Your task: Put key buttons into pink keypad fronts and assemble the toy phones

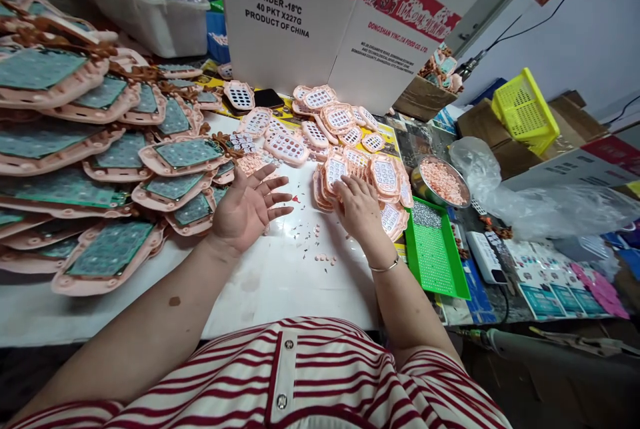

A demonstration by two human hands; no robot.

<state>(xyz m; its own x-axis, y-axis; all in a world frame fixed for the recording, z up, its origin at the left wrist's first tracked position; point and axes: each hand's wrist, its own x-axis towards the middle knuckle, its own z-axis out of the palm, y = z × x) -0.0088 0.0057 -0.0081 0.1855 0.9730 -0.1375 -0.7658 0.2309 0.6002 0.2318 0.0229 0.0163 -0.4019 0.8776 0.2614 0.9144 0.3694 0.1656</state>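
My left hand (243,206) is held above the white work surface, palm turned inward and fingers spread, with nothing in it. Bent over a stack of pink plastic casings, my right hand (359,205) has its fingers closed at the lower edge of the top casing (336,171); the thumb is mostly hidden. This casing has a grid of pale printed buttons. Beside it lies another stack of the same casings (385,174). Close to my left hand are a small heap of pink pieces (251,163) and a casing with a green circuit board (181,153).
Tall piles of casings with circuit boards (113,249) crowd the left. A green perforated tray (435,252) and a metal bowl of pink pieces (442,181) stand at right. White cartons (300,49) wall off the back. Small loose bits (326,258) dot the white surface (280,282).
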